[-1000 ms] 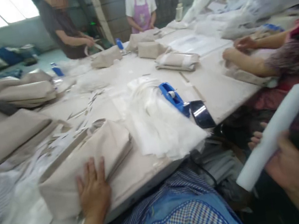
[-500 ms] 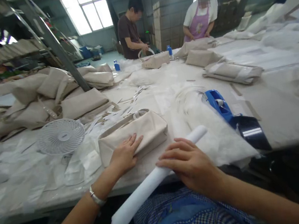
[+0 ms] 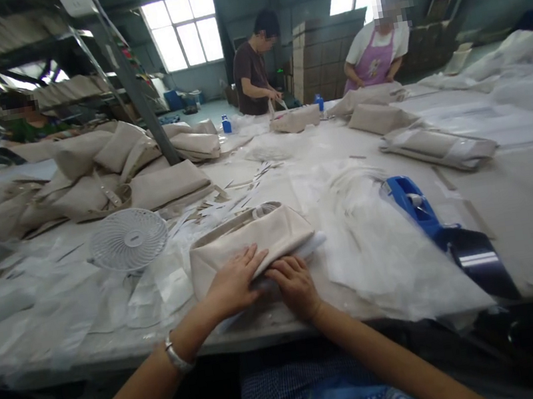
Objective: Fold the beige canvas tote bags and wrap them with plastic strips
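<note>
A beige handbag (image 3: 253, 242) lies on its side on the table in front of me, its opening facing away. My left hand (image 3: 234, 282) rests on its front face with the fingers stretched out flat. Tucked along the bag's lower front edge is a white paper roll (image 3: 316, 241); only its right end shows clearly past the bag. My right hand (image 3: 296, 287) is at that edge, fingers curled over the roll, which the bag and hands mostly hide.
A white fan (image 3: 128, 240) stands left of the bag, near paper scraps and piled beige bags (image 3: 164, 189). To the right lie clear plastic sleeves (image 3: 369, 244) and a blue tape dispenser (image 3: 414, 206). Two people stand across the table; another is at far left.
My right hand has moved the paper roll from over my lap forward, in under the bag's front edge. My left hand stays on the bag. The camera view has shifted slightly.
</note>
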Demonstrator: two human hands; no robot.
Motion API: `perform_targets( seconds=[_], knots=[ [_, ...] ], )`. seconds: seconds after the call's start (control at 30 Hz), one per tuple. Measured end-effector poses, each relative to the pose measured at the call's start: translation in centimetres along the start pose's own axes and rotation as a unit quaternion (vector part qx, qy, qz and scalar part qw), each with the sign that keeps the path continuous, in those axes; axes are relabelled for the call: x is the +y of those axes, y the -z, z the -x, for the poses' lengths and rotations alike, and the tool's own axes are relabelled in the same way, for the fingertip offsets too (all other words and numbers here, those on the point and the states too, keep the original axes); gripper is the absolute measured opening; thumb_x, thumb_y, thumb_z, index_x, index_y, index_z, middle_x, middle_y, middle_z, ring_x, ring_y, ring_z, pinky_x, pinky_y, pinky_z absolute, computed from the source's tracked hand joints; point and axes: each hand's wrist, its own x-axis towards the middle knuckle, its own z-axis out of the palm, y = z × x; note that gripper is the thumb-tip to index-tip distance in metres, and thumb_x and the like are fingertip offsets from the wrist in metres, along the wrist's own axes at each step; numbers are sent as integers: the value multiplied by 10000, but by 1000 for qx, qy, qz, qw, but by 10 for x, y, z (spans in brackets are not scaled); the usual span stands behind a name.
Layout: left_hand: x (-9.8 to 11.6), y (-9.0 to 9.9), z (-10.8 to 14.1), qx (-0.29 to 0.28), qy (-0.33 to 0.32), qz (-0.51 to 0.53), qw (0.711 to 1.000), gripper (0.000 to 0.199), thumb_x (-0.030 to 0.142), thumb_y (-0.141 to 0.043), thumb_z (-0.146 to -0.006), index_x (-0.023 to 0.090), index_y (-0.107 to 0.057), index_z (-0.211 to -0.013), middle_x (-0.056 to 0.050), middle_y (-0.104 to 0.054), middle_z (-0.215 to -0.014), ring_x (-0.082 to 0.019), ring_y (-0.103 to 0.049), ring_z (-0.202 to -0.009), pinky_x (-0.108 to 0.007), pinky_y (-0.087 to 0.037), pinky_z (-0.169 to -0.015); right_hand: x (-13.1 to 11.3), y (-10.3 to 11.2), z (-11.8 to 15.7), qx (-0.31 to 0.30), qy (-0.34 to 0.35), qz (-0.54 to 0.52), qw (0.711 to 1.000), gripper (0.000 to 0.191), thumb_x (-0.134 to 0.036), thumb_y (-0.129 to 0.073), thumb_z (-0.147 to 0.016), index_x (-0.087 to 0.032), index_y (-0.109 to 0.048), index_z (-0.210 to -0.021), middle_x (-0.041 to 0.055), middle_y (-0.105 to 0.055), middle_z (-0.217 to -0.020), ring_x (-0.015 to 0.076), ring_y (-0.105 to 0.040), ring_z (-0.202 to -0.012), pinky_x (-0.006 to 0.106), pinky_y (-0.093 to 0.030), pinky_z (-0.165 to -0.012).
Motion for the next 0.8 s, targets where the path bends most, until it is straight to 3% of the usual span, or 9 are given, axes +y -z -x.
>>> perform_targets(
  seconds=[0.1,0.23,0.33,0.43,0.57,0.7,0.8],
  knots=[
    [3,-13,1,36,20,-16,999,794,303,-664,-852,266,-266,-1539,-143,-247,-1617,-295,-259,-1488,-473,-301,-1198,2,10,2,-39,17,15,999,198,-177,-562,-964,-220,-676,-1120,49,-706,-1103,231,-557,-1057,395,-357,-1059],
    [6,-21,3,64,19,-26,997,794,246,-662,-849,275,-269,-1538,-133,-258,-1617,-288,-265,-1487,-478,-306,-1201,19,39,9,-66,12,82,994,286,-200,-579,-965,-205,-635,-1245,70,-688,-1218,250,-567,-1075,393,-397,-981],
    [5,-20,3,74,19,-20,997,818,300,-691,-841,281,-265,-1538,-126,-265,-1616,-287,-269,-1486,-481,-307,-1202,36,49,7,-92,-2,150,984,218,-179,-591,-952,-196,-688,-1146,76,-714,-1092,227,-599,-886,348,-433,-797],
    [5,-18,3,73,23,-9,997,844,373,-722,-824,294,-273,-1534,-115,-281,-1612,-291,-291,-1478,-485,-327,-1192,42,45,3,-105,-15,162,981,170,-156,-572,-946,-209,-718,-1013,60,-699,-921,202,-601,-777,317,-438,-712],
    [8,-19,3,91,30,-16,995,842,460,-721,-819,288,-298,-1526,-123,-313,-1597,-295,-314,-1468,-493,-346,-1182,35,31,4,-63,-51,131,988,216,-149,-529,-950,-222,-712,-1038,71,-705,-958,206,-643,-841,294,-494,-747],
    [13,-30,3,136,52,-60,988,772,298,-690,-854,260,-309,-1525,-135,-319,-1592,-294,-331,-1459,-482,-366,-1173,31,20,14,-32,-63,79,994,345,-98,-459,-958,-232,-677,-1189,99,-696,-1136,242,-659,-1029,344,-554,-879],
    [16,-41,3,172,58,-91,979,710,202,-611,-887,255,-310,-1527,-137,-308,-1595,-300,-338,-1454,-487,-383,-1161,32,23,21,-28,-37,17,999,432,-48,-436,-941,-229,-632,-1281,105,-667,-1235,245,-637,-1129,377,-557,-963]
  ],
)
